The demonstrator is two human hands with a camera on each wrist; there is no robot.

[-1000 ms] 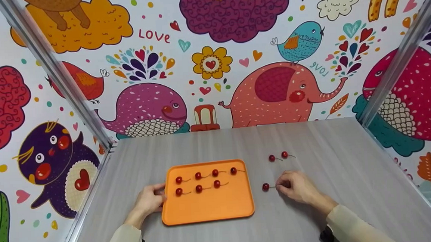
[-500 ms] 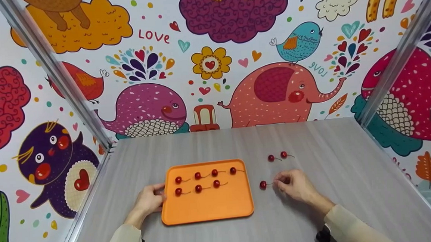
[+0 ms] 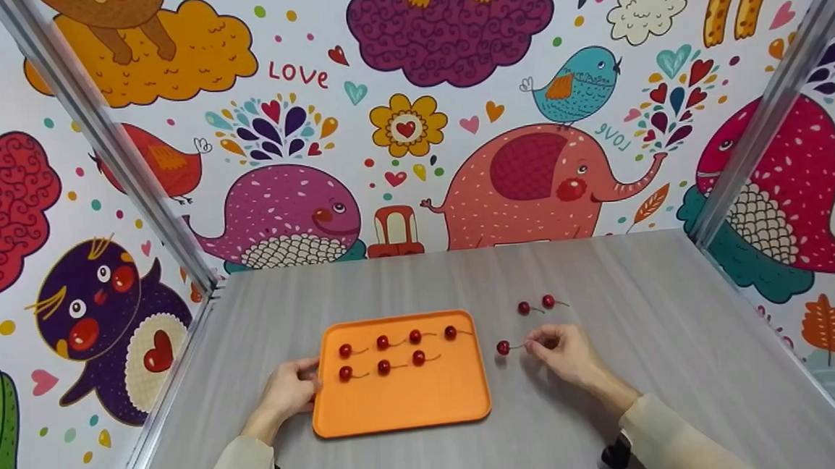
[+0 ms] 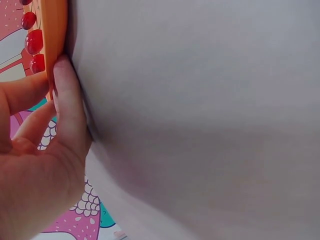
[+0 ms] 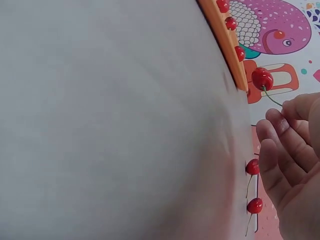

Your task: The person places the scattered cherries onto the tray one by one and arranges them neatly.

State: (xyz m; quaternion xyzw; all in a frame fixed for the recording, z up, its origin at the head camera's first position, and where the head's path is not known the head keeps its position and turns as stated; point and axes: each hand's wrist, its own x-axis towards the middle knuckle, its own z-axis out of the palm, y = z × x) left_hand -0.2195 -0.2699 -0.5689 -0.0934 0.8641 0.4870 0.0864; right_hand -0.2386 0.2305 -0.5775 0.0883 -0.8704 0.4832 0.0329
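My right hand (image 3: 566, 356) pinches the stem of a red cherry (image 3: 503, 347) between thumb and fingertips. In the right wrist view that cherry (image 5: 262, 79) hangs off the table, just beyond the corner of the orange tray. The tray (image 3: 399, 413) lies on the table with several cherries on it, in two rows over its far half. At its left side my left hand (image 3: 290, 387) holds the rim. The left wrist view shows that hand's thumb and fingers (image 4: 70, 105) on either side of the tray edge (image 4: 56, 30).
Two more cherries with stems, a left one (image 3: 524, 308) and a right one (image 3: 548, 301), lie on the grey table (image 3: 608, 273) beyond my right hand. Metal posts (image 3: 751, 120) and walls printed with cartoon animals bound the table at the back and sides.
My right hand has lifted the cherry by its stem off the table, moving slightly left and away from me. The left hand and the tray have stayed in place.
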